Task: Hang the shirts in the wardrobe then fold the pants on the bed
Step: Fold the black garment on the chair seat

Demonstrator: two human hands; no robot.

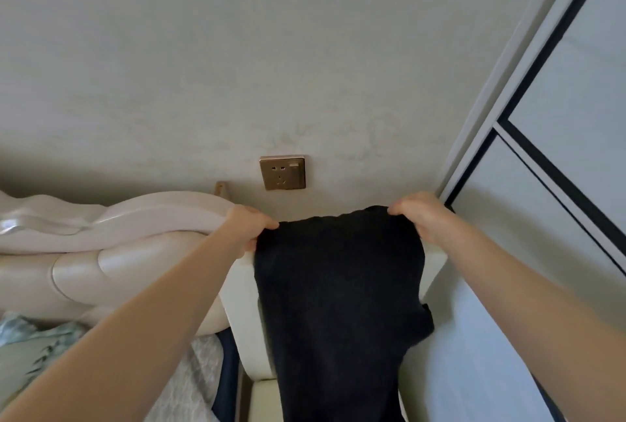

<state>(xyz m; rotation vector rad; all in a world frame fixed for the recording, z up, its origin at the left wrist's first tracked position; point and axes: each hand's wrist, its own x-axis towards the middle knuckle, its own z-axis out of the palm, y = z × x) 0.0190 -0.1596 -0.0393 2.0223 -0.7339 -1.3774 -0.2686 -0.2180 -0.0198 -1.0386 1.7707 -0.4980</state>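
Here your left hand (pixel 249 223) and right hand (pixel 418 215) each pinch the top edge of the dark pants (pixel 338 286), hanging at lower centre below the wall socket (pixel 283 173).

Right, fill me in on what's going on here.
A person is holding up a dark garment, probably pants, by its top edge: the left hand pinches one corner, the right hand the other. It hangs straight down in front of the wall, between the cream headboard and the wardrobe door. It is not folded yet and not laid on the bed, whose edge shows at lower left.
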